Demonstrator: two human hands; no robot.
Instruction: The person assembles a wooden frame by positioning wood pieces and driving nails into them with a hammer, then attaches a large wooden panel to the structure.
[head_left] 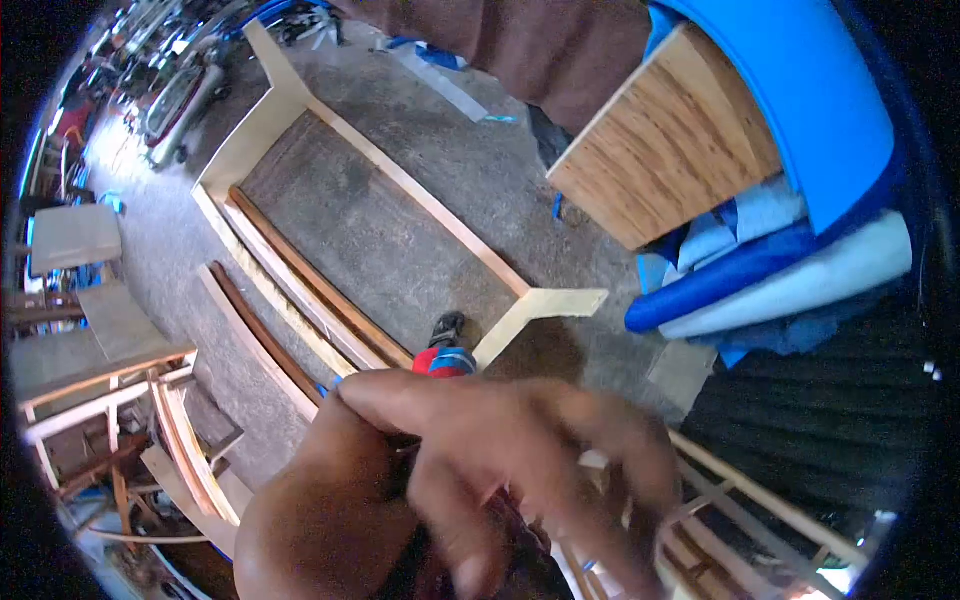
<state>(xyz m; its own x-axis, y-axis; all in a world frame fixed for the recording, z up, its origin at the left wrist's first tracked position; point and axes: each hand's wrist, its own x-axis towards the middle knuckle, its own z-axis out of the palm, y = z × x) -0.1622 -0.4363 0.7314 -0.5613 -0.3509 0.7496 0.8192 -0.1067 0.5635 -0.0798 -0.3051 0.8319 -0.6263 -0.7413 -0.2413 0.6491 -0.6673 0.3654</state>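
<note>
Left hand (540, 450): fingers spread, blurred; I can't tell what's under the palm.
Wooden frame (250, 143): on floor (370, 240) beyond the hand, shoe (448, 328) inside its near end.
Plywood sheet (670, 140): ahead-right of the hand.

Lighting uneven; fisheye edges dark and curved.
Glare on grey concrete floor (365, 230), upper left; bare foreground fingers (572, 490) motion-blurred.
</note>
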